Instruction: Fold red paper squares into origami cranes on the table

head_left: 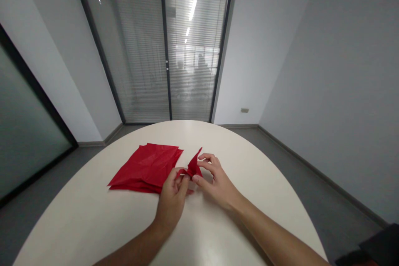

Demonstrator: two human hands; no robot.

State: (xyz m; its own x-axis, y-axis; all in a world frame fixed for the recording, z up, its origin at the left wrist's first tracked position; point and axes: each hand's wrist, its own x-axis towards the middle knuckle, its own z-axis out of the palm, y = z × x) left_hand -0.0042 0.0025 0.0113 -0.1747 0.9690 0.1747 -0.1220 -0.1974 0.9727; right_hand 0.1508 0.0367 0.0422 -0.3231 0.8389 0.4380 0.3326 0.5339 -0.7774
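Note:
A small folded piece of red paper, with one pointed flap standing up, is held just above the table. My left hand is closed on its left and lower part, thumb and fingers pinching it. From the right, my right hand grips it too, its thumb at the lower edge and a bent finger against the raised flap. Part of the paper is hidden by my fingers. Left of it, close to my left hand, lies a loose stack of red paper sheets with uneven edges.
The round white table carries the stack. Beyond its far edge stands a glass partition with blinds. Grey-white walls rise on both sides. A dark object, partly cut off, is at the lower right.

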